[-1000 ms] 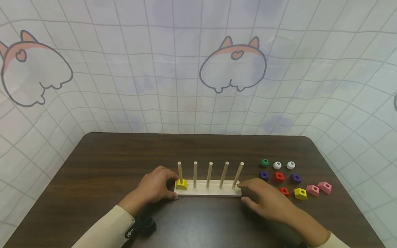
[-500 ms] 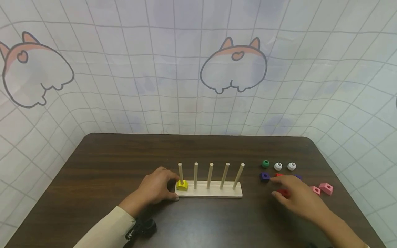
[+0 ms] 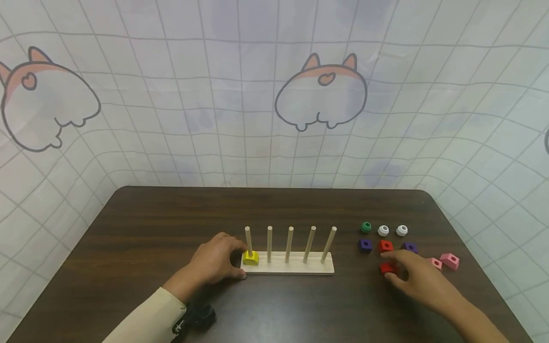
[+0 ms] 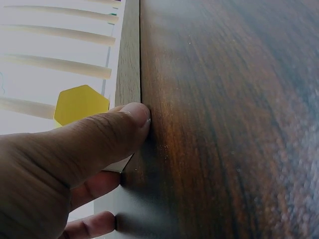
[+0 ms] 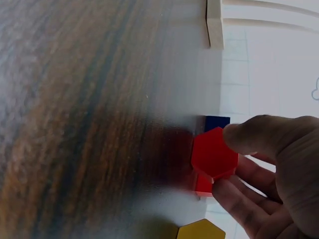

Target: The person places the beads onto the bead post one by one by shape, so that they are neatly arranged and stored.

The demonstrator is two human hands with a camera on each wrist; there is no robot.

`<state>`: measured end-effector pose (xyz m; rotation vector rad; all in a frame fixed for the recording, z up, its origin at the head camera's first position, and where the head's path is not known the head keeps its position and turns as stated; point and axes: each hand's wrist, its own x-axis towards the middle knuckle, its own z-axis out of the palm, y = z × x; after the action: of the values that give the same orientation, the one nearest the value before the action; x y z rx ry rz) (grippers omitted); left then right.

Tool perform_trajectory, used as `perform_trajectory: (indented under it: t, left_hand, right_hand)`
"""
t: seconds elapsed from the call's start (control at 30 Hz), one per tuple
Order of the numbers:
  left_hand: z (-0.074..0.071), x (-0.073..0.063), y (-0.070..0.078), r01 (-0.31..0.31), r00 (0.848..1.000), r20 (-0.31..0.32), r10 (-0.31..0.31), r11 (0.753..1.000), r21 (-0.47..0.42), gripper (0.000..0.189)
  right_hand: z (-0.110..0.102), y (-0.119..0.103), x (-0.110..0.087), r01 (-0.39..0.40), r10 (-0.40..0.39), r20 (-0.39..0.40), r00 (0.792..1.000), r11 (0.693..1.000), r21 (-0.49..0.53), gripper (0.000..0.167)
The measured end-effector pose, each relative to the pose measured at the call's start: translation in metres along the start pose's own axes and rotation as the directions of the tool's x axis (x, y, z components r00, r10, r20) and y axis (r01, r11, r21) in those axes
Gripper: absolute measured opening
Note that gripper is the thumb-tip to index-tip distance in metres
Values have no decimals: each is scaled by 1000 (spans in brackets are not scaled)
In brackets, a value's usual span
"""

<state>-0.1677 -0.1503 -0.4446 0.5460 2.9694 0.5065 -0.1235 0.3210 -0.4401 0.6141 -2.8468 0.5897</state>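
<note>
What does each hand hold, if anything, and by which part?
The left hand holds the wooden peg rack by its left end. The right hand is around the nearer red block; whether it already grips cannot be told.

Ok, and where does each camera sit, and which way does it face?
Head: on the person's head, facing forward and down at the table, pegboard and patterned backdrop; left hand, left sleeve and right hand show.
Left wrist: on that wrist, looking along the pegboard's edge; the left hand's thumb and fingers show.
Right wrist: on that wrist, looking at the nearer red block; the right hand's thumb and fingers show.
Shared: head and left wrist both show the yellow block on the leftmost peg; head and right wrist, that red block.
</note>
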Motion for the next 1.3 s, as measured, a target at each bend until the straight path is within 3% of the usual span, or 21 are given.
perform_trajectory:
  t: [0.33, 0.57, 0.73, 1.3]
  left_hand:
    - [-1, 0, 1, 8, 1000, 2, -8, 1000, -8, 51]
    - [-1, 0, 2, 11, 1000, 3, -11, 1000, -8, 52]
    - [-1, 0, 2, 7, 1000, -2, -7, 1000, -7, 51]
    - [0, 0, 1, 7, 1000, -2, -7, 1000, -8, 50]
  right_hand:
    - [1, 1, 0, -110, 108, 80, 991, 993, 29, 39]
    - [4, 0, 3, -102, 101, 77, 992, 995, 9, 36]
    - [4, -8, 9, -65, 66, 31, 997, 998, -23, 34]
    - [-27, -48, 44, -7, 12, -56, 998, 996, 92, 41]
